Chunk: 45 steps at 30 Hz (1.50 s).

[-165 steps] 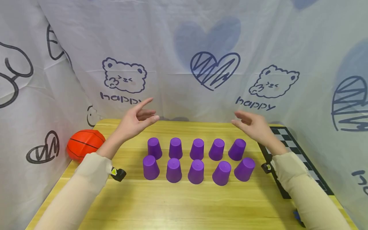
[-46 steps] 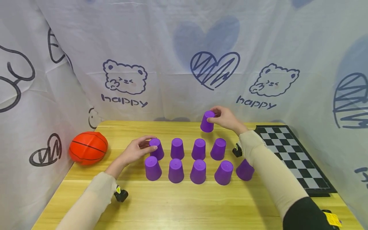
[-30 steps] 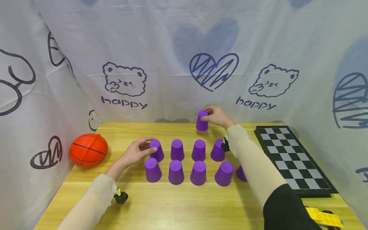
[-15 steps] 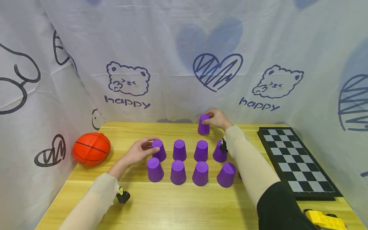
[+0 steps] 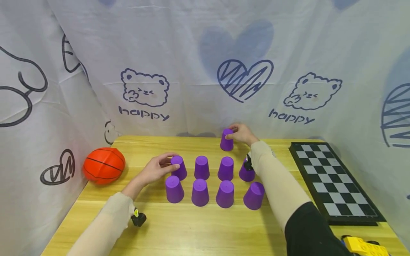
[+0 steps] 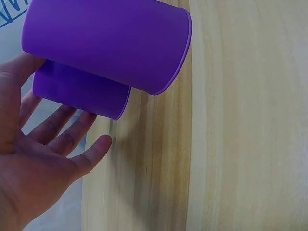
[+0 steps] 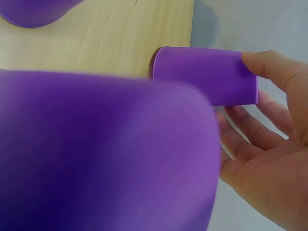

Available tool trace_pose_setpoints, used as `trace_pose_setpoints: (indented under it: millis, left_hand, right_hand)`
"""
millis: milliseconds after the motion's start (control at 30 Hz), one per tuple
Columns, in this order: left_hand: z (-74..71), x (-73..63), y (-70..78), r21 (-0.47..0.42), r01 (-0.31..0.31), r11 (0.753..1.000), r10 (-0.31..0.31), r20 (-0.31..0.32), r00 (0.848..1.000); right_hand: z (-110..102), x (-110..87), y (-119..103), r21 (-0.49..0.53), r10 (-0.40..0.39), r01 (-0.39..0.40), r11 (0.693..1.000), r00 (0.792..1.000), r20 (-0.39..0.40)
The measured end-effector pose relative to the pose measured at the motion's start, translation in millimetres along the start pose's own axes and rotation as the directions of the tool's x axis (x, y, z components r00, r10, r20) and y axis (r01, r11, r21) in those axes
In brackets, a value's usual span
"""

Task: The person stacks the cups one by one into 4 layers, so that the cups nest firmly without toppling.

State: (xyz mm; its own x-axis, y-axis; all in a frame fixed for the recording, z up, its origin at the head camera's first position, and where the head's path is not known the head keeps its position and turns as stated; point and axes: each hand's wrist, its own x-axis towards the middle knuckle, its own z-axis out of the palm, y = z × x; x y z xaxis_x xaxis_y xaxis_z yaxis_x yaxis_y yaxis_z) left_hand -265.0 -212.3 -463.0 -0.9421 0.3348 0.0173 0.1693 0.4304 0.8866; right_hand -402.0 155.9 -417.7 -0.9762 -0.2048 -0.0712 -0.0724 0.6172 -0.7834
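Note:
Upside-down purple plastic cups stand in two rows on the wooden table. With thumb and fingers my left hand (image 5: 157,168) grips the leftmost back-row cup (image 5: 180,168); in the left wrist view a nearer front-row cup (image 6: 106,43) partly covers that held cup (image 6: 82,91). Behind the rows, near the table's far edge, my right hand (image 5: 242,134) pinches another upside-down cup (image 5: 226,141) by its narrow upper end. Whether its rim touches the table I cannot tell. My right forearm partly hides the right back-row cup (image 5: 246,175). A blurred cup (image 7: 106,154) fills much of the right wrist view.
An orange toy basketball (image 5: 104,165) sits at the table's left edge. On the right lies a black-and-white checkered board (image 5: 331,179), with a yellow toy-brick piece (image 5: 365,246) at the lower right corner. A printed curtain (image 5: 192,53) hangs behind the table.
Both hands were raised and holding nothing; the left came down onto the leftmost back cup. The right carried the rightmost back cup behind the rows, then slightly left and down. Lately both are nearly still.

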Motion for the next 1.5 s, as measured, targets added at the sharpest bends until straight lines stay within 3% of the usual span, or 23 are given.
trace_pose_setpoints:
  millis: [633, 1133, 1500]
  left_hand:
    - [0.0, 1.6, 0.7, -0.009, -0.002, 1.000, 0.002, 0.014, 1.000]
    - [-1.0, -0.3, 9.5, 0.072, -0.029, 0.997, 0.028, 0.023, 0.999]
    - [-6.3, 5.2, 11.6, 0.119, -0.037, 0.992, 0.037, 0.002, 0.999]
  right_hand:
    - [-1.5, -2.0, -2.4, -0.047, 0.009, -0.008, 0.999, 1.000, 0.017]
    - [-35.0, -21.9, -13.0, -0.112, -0.029, 0.034, 0.993, 0.999, 0.040]
    - [-64.7, -57.8, -17.5, -0.196, -0.203, 0.220, 0.956, 0.974, 0.103]
